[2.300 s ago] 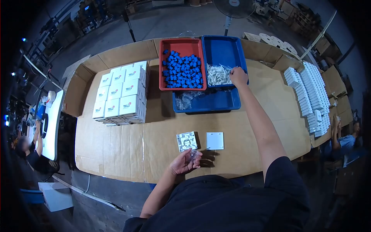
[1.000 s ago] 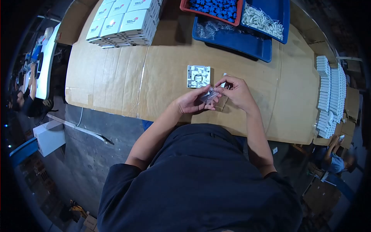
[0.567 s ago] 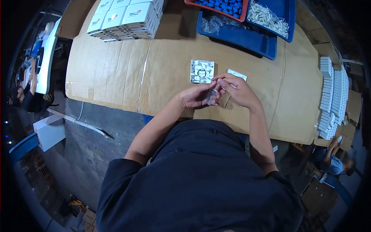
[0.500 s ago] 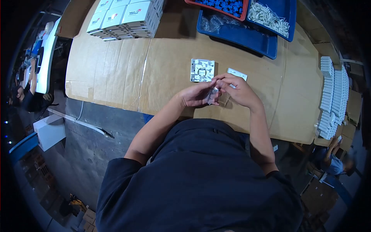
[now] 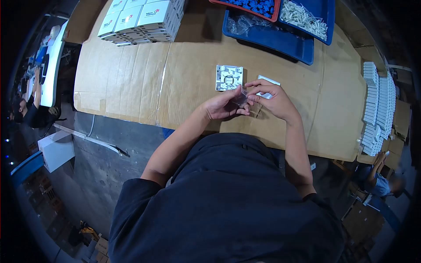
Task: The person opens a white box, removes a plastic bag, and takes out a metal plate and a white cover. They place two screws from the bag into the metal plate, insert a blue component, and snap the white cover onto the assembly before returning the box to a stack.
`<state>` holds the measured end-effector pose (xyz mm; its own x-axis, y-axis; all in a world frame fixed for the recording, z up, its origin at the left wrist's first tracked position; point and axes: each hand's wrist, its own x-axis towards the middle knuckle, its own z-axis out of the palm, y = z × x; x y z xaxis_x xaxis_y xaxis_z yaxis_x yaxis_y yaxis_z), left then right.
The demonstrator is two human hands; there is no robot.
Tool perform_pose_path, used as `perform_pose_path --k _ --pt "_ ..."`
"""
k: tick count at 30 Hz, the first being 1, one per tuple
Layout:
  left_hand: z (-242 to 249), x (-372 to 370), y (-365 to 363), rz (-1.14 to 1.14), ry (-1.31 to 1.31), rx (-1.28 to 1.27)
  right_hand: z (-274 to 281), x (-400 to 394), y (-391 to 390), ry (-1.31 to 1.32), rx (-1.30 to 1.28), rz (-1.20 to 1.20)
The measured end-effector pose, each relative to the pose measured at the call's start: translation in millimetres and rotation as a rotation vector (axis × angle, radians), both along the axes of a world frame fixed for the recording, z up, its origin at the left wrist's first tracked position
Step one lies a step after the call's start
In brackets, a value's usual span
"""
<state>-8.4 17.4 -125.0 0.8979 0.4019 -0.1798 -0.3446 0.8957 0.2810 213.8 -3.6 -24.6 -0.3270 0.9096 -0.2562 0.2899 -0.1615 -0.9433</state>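
A small clear plastic bag (image 5: 240, 100) is stretched between my hands over the near part of the table. My left hand (image 5: 222, 105) holds it between thumb and fingers, palm turned up. From the other side, the fingertips of my right hand (image 5: 272, 101) pinch its edge. Whether anything is inside the bag I cannot make out. Just beyond my left fingers lies a square white box piece with a grey camouflage pattern (image 5: 229, 78). A flat white item (image 5: 268, 81) lies behind my right hand, which partly covers it.
The table is topped with cardboard (image 5: 127, 83). White boxes (image 5: 131, 19) are stacked at the back left. Blue trays (image 5: 269, 43) and a red tray (image 5: 275, 16) stand at the back, holding small blue and white parts. Rows of white boxes (image 5: 378, 105) line the right edge. Other people sit at both sides.
My right hand has moved slightly right, away from my left fingers. The clear bag, bunched up before, is now more spread out between the hands.
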Motion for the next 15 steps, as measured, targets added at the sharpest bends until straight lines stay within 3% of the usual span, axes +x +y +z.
perform_pose_path --k 10,15 --pt "-0.8 0.4 -1.7 0.006 -0.017 -0.035 6.6 -5.2 2.7 -0.108 0.073 -0.109" --pt "-0.5 0.3 2.6 -0.124 -0.03 -0.042 2.0 10.8 21.4 -0.157 0.151 -0.19"
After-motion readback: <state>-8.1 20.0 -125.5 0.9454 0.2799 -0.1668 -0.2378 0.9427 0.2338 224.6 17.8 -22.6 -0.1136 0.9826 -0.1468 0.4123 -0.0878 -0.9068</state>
